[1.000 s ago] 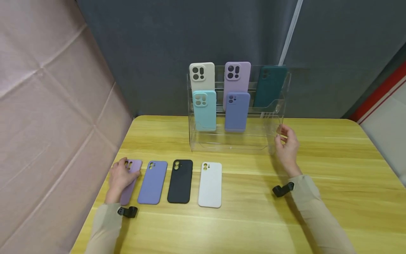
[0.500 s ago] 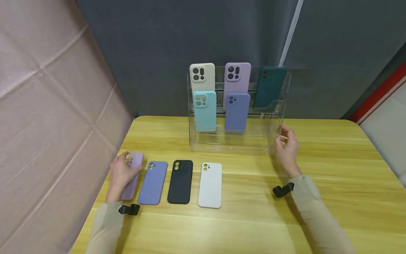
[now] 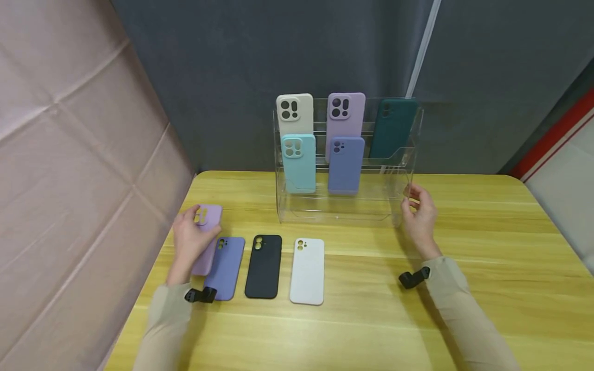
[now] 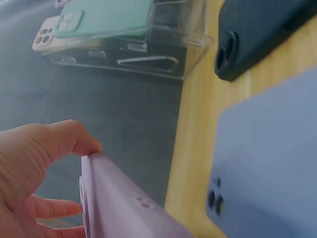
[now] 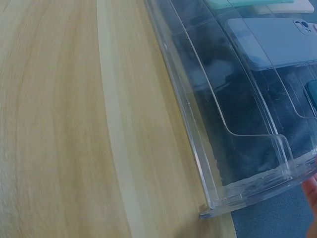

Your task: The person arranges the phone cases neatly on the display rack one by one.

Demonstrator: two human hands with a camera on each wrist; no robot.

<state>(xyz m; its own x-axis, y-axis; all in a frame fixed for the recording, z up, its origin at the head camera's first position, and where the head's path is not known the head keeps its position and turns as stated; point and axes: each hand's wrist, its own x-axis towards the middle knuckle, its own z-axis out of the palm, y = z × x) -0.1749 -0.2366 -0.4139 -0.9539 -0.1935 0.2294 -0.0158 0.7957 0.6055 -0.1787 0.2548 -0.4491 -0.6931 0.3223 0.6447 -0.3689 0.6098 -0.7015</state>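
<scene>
My left hand [image 3: 190,241] pinches a lilac phone case [image 3: 213,216] between thumb and fingers, lifted off the table and partly covering the left end of a periwinkle phone case [image 3: 228,273]. In the left wrist view, the thumb is on one edge of the lilac case [image 4: 124,203] and fingers are behind it. My right hand [image 3: 419,219] grips the right side edge of a clear acrylic display rack [image 3: 337,217]; only a bit of that hand [image 5: 311,193] shows in the right wrist view.
A black case [image 3: 263,268] and a white case [image 3: 307,272] lie on the wooden table [image 3: 371,319]. The rack bears a cream case [image 3: 297,116], a lilac case, a mint case [image 3: 299,167], a blue-purple case [image 3: 345,167] and a dark teal case [image 3: 393,129].
My left hand has raised the lilac phone case from the left end of the row and moved it forward and right. The right hand has stayed at the rack's side.
</scene>
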